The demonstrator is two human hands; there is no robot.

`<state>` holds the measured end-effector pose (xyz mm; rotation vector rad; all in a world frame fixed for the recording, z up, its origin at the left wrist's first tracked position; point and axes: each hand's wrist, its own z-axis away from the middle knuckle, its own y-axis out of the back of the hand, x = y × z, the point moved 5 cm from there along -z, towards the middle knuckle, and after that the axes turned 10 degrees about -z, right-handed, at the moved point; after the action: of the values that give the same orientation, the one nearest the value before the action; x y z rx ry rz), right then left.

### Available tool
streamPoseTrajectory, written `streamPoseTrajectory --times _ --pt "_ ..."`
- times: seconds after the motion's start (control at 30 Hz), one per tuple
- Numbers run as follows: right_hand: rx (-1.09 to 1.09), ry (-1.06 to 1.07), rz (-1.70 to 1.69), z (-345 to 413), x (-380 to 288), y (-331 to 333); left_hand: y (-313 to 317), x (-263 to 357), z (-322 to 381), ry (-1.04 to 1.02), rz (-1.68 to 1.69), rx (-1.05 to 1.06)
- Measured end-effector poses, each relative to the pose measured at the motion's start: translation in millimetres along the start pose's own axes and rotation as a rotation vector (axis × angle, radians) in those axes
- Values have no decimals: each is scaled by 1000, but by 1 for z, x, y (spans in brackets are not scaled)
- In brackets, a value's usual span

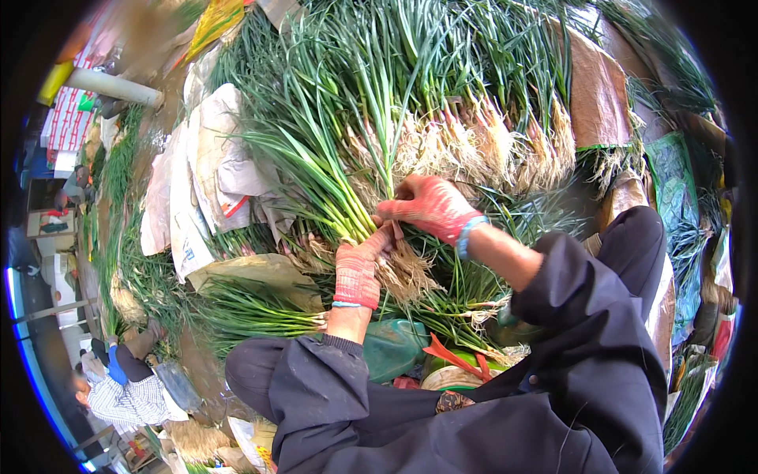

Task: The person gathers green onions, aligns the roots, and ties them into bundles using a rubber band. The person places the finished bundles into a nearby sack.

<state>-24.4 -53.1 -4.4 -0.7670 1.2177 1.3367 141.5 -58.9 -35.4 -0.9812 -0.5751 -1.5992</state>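
My left hand [361,260], in a red and white fingerless-looking glove, is closed around a bunch of green onions [340,204]. The leaves fan towards the upper left, and the brown, stringy roots [405,269] hang out on the right of the fist. Close beside it, my right hand [429,207] wears a like glove with a blue band at the wrist. Its thumb and fingertips pinch a single green onion stalk [388,175] whose leaves point up. The stalk's lower end is hidden by the hands.
Rows of rooted green onions [468,130] lie ahead. White sacks [207,160] cover more at left; a brown woven sack [598,89] lies at right. Between my knees are a green plastic container [394,346] and a tub with red ribbon [456,361]. A person [127,394] sits at lower left.
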Motion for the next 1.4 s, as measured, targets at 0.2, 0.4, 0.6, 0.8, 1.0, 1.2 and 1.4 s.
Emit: streamPoseTrajectory --times 0.2,0.4,0.6,0.8,1.0,1.2,1.4 --pt "-398 -137 -654 -2 17 -32 3 -9 4 78 209 -109" --pt "-41 21 -181 -6 26 -31 8 -23 -5 71 -90 19" --pt "144 -336 -911 -5 56 -65 8 -11 7 42 78 -58" --pt "-523 -165 153 -28 37 -59 15 19 24 -30 462 -157" --pt "268 190 622 -119 -30 -14 25 16 18 59 559 -183" --pt "101 59 727 -122 -17 -8 36 16 6 43 478 -77" --pt "226 129 691 -130 -26 -11 31 11 12 84 402 46"
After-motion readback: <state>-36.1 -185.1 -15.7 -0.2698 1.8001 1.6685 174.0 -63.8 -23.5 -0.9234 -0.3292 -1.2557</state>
